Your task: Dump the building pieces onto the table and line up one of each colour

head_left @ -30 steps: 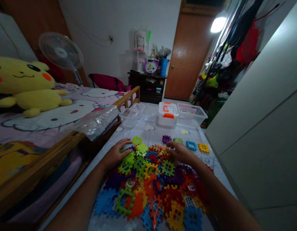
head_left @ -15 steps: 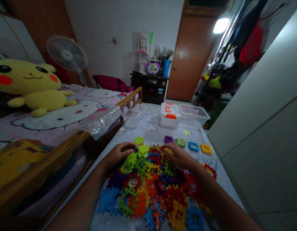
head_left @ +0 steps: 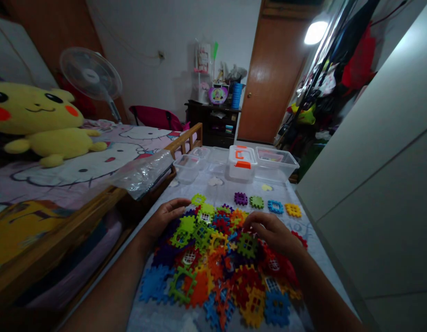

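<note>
A heap of colourful interlocking plastic tiles (head_left: 216, 263) covers the near part of a white table (head_left: 216, 189). My left hand (head_left: 166, 216) lies on the heap's left edge, fingers curled over purple and green tiles. My right hand (head_left: 273, 233) rests on the heap's right side, fingers bent down onto a dark green tile (head_left: 247, 244). Beyond the heap lies a row of single tiles: purple (head_left: 240, 198), green (head_left: 256, 201), blue (head_left: 275, 206), yellow (head_left: 293, 210). A lime tile (head_left: 198, 199) sits near my left fingertips.
At the table's far end stand clear plastic tubs (head_left: 186, 167) (head_left: 276, 162) and a white box with orange clasps (head_left: 241, 162). A bed with a wooden rail (head_left: 144, 184) runs along the left, a yellow plush toy (head_left: 40, 122) and a plastic bag (head_left: 142, 173) on it. A white cabinet (head_left: 372, 175) flanks the right.
My right hand has drawn back toward me over the heap, from its far edge to the dark green tile. My left hand has stayed at the left edge.
</note>
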Demonstrator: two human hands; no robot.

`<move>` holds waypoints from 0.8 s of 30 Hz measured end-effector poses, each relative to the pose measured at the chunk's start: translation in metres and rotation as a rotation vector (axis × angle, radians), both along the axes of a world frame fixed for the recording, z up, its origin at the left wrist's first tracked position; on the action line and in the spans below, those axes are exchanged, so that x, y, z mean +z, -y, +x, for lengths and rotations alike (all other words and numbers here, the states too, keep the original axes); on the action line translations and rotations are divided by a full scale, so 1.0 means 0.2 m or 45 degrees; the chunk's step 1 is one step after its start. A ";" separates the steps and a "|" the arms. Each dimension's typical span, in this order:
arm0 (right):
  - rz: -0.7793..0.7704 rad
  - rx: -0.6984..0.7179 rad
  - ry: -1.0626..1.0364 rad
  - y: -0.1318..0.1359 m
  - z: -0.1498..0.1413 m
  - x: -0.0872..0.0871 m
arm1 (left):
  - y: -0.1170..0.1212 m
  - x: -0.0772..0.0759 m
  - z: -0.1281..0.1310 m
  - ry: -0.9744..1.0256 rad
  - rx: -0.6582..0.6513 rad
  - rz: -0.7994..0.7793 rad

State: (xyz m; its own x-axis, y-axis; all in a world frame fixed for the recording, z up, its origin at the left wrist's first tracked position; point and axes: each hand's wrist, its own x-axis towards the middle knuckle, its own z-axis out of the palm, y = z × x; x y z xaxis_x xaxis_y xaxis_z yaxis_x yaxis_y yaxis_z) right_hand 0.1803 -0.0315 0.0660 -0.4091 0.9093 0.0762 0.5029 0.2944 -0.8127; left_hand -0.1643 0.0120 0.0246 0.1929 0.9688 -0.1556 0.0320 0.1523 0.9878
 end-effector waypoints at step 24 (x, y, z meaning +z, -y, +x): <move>0.188 -0.047 0.233 -0.03 0.02 -0.13 | -0.09 -0.08 -0.03 -0.247 0.184 0.212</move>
